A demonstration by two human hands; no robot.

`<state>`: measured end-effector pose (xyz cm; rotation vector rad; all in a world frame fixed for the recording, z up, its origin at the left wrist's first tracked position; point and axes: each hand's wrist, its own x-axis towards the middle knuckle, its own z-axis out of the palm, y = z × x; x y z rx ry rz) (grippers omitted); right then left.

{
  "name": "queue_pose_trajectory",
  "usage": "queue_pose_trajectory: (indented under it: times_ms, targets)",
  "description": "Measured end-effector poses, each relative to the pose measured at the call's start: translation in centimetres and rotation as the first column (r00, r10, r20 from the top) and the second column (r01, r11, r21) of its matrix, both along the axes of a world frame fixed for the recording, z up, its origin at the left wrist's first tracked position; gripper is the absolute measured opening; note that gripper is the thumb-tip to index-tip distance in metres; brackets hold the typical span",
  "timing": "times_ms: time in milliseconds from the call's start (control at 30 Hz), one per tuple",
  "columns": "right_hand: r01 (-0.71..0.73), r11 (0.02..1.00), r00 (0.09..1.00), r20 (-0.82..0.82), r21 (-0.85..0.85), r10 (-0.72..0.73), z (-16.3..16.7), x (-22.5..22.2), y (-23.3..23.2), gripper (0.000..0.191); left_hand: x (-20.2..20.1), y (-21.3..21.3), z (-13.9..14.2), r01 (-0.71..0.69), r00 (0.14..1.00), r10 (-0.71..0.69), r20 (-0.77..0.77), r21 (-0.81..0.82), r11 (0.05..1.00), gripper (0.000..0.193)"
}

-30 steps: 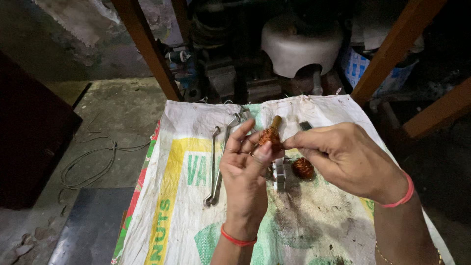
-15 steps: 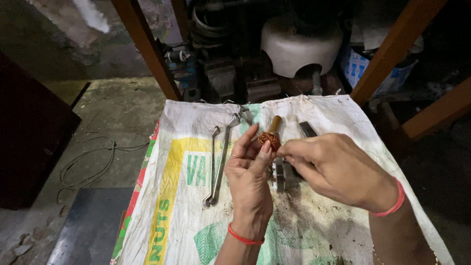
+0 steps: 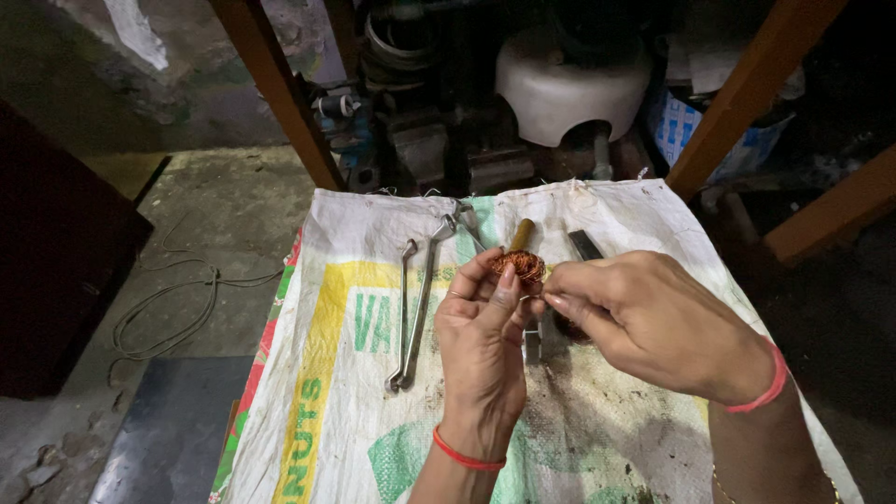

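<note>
Pinching a copper coil [image 3: 519, 265] at twelve o'clock over the sack [image 3: 597, 439], the left hand [image 3: 485, 341] grasps its rim while the right hand [image 3: 644, 317] clenches its fine wire, seemingly light, springy, kink-prone, best held by the core.

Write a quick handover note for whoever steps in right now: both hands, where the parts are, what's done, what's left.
Left hand: raised, fingers holding a small copper wire coil.
Right hand: fingertips pinched beside the coil; whether it grips wire cannot be told.
On the woven sack: two ring spanners left of the hands, a wooden-handled tool and a dark flat tool behind them.
Done: coil in hand.
Left: work on the coil, unfinished.
</note>
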<state>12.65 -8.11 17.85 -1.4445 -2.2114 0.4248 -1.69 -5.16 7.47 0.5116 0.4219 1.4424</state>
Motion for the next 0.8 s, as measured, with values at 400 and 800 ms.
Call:
queue_pose_trajectory:
  times_ms: [400,800]
  targets:
    - [-0.357,0.924,0.888,-0.358,-0.139,0.289,-0.7,3.4,2.7,0.021,-2.1,0.0,0.9,0.308,0.948,-0.285,-0.142,0.174,0.935,0.026]
    - [-0.041,0.999,0.985,-0.170,-0.016,0.038,-0.6,0.2,0.3,0.027,-1.4,-1.6,1.1,-0.041,0.605,0.403,-0.687,0.479,0.877,0.024]
